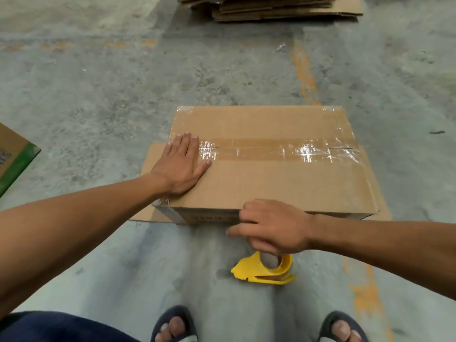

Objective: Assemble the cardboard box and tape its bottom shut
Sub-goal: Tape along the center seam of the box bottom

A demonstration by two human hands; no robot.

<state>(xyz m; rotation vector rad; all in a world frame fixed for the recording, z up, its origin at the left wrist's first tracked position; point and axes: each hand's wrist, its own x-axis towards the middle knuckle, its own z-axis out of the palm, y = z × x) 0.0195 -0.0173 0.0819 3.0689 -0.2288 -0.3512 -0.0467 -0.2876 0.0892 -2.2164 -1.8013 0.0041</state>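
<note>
Already the cardboard box (266,174) sits bottom-up on the concrete floor (98,95) at the frame's centre, a strip of clear tape (278,150) running along its middle seam from nine o'clock to three o'clock, so the taping step looks nearly finished. The left hand (182,164) lies flat and open at the strip's nine o'clock end, pressing it down. The right hand (271,228), fingers loosely curled around nothing, hovers at six o'clock above the yellow tape dispenser (265,270) on the floor; next, I judge, comes smoothing the tape and turning the box upright.

The tape dispenser (265,270) lies before the box (271,178); flattened cardboard stack (271,8) lies behind it.
</note>
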